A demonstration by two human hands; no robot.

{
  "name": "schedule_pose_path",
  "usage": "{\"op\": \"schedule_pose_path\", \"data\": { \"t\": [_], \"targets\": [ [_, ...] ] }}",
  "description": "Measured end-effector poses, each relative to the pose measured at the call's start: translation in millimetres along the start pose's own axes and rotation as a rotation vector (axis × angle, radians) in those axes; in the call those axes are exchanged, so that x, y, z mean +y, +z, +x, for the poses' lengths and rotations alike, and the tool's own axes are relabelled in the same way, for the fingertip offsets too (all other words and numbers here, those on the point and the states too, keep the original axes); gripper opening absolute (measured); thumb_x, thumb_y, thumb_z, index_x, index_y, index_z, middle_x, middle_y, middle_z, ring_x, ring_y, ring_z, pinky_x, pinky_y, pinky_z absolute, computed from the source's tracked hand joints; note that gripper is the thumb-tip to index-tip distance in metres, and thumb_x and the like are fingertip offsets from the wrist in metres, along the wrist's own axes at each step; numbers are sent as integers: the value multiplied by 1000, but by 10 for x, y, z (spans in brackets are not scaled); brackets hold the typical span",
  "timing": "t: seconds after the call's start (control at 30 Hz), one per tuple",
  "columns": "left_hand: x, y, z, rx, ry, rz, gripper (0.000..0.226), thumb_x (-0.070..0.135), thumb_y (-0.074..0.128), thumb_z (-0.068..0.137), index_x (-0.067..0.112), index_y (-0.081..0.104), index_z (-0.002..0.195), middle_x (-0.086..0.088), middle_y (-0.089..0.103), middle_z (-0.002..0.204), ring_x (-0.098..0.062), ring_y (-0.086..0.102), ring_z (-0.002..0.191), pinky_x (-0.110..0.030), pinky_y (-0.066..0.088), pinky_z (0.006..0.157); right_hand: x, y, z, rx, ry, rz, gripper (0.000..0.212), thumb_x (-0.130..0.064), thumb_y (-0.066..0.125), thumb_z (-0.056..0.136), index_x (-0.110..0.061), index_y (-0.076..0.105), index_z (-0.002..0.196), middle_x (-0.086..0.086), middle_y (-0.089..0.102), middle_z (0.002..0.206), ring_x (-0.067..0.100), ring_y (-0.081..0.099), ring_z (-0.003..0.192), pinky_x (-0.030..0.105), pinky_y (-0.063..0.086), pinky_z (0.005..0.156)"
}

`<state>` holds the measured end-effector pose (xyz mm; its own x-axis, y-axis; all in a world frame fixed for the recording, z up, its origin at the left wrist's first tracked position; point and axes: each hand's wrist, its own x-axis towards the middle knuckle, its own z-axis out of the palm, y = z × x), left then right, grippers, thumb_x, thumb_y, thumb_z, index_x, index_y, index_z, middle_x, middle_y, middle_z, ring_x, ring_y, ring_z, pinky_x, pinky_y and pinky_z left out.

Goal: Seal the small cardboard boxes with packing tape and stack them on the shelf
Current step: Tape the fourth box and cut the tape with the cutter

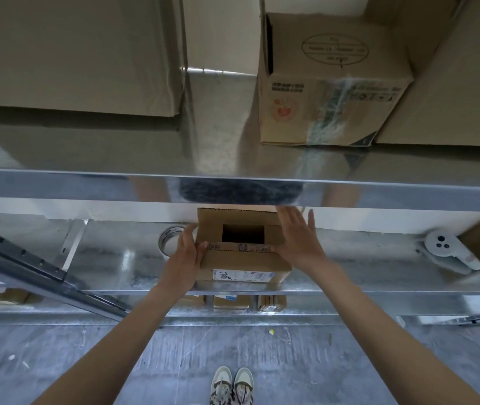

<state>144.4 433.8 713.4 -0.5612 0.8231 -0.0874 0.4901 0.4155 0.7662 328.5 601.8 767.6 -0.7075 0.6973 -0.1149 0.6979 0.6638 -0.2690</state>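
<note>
Head view, tape roll (169, 238) left of box (243, 252)

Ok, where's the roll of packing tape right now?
In the head view, the grey roll of packing tape lies on the metal shelf, just left of the small cardboard box, behind the left hand.

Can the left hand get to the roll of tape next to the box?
Probably yes. The roll of tape lies on the shelf just beyond the left hand, with nothing between them. But that hand is holding the small box, so it must let go first.
</note>
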Motion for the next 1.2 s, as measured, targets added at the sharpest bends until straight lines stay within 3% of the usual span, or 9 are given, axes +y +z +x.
{"op": "schedule_pose_path", "data": {
  "t": [0.2,0.43,0.53,0.67,0.77,0.87,1.03,1.13,1.2],
  "targets": [
    [2,58,12,21,-51,37,47,35,31,100,16,18,142,-10,53,105,-31,61,81,-35,45,58,-304,145,-130,-84,-202,-111,47,-38,42,99,-22,39,143,1,40,138,21,34,128,38,32,108],
    [-358,-71,-78,292,-3,224,19,13,41,100,2,54,109,-14,56,100,-27,54,83,-39,44,73,-286,317,-154,-30,-98,7,42,-31,37,102,-29,39,144,-2,36,136,20,32,126,35,39,103],
    [-680,-172,-118,132,85,629,28,3,71,74,-2,66,101,-22,63,104,-45,56,97,-52,48,76,-280,343,-169,-21,-85,-19,43,-32,35,102,-30,37,145,-1,35,137,21,32,126,35,36,104],
    [-642,-289,-148,5,13,673,24,7,83,63,4,68,82,-18,65,99,-45,54,107,-53,45,82,-260,369,-169,-17,-90,8,42,-32,36,102,-30,40,144,-1,36,135,20,32,123,34,36,102],
    [-353,-346,-161,198,129,460,12,4,66,83,1,60,94,-18,63,101,-40,56,99,-46,45,80,-228,385,-150,-16,-78,59,40,-31,39,101,-32,45,141,-4,38,132,18,33,119,30,36,99],
    [277,-443,-290,292,68,-101,7,14,44,99,9,48,98,-3,61,98,-17,57,87,-19,43,72,-209,369,-128,-30,-72,143,37,-28,41,101,-31,51,136,-4,41,130,17,33,117,26,33,98],
    [878,-202,-401,39,12,-632,8,13,42,99,10,48,96,7,71,83,-7,66,87,-18,50,82,-171,300,-79,-82,-90,226,34,-23,44,100,-26,57,131,-3,43,129,18,32,115,20,25,93],
    [840,-38,-325,-39,-60,-659,20,16,43,99,2,48,112,-2,69,94,-15,67,87,-30,52,84,-171,276,-70,-97,-85,254,33,-24,46,99,-25,59,130,-2,42,129,17,31,115,18,20,88],
    [807,5,-307,-54,-39,-643,15,16,42,100,4,50,107,-8,66,86,-10,65,79,-19,49,77,-175,270,-66,-102,-73,267,32,-24,48,98,-24,60,128,-2,43,128,16,32,116,16,18,86]
  ]
}}
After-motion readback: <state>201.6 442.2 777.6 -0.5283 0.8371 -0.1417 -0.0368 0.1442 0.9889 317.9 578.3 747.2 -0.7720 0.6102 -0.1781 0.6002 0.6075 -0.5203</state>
